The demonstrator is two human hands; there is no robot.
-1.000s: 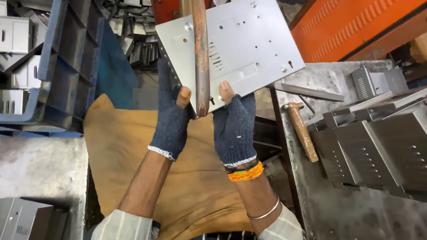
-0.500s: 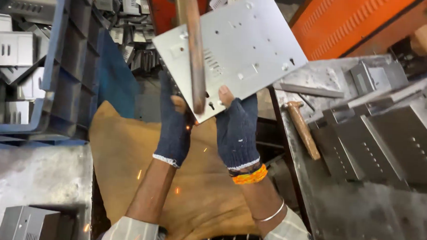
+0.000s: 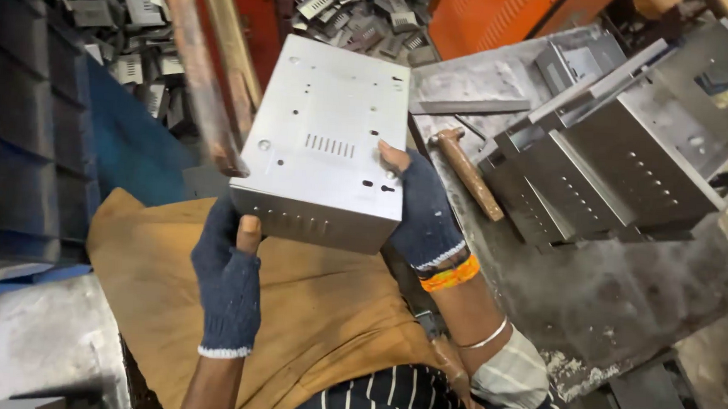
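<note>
At centre frame: I hold a grey sheet-metal box (image 3: 326,140), tilted, underside up, punched holes and a short slot row showing.
Left hand (image 3: 229,279): blue knit glove, clamped on the box's near edge at 7 o'clock, thumb over the perforated side wall.
Right hand (image 3: 424,209): blue glove, orange band at wrist, clamped on the box's right edge at 4 o'clock, thumb on the top face.
Box place: in the air above my brown apron (image 3: 308,318), not resting on anything.
Rusty bars (image 3: 209,64): at 11 o'clock, lower end touching or just behind the box's left edge, cannot tell which.
Surface (image 3: 609,284): grey and dusty at 3 o'clock, carrying a wooden-handled hammer (image 3: 468,173) and stacked grey metal housings (image 3: 624,152).
Risk: box could slip, since both grips sit on thin edges only; the edge could snag the bars.
Risk two: sheet edges look sharp, thumbs are bare.
Packages/signs: no labels readable; blue crate (image 3: 28,112) at 9 o'clock, orange louvred panel (image 3: 507,17) at 1 o'clock, scrap metal pile (image 3: 366,5) at 12 o'clock.
</note>
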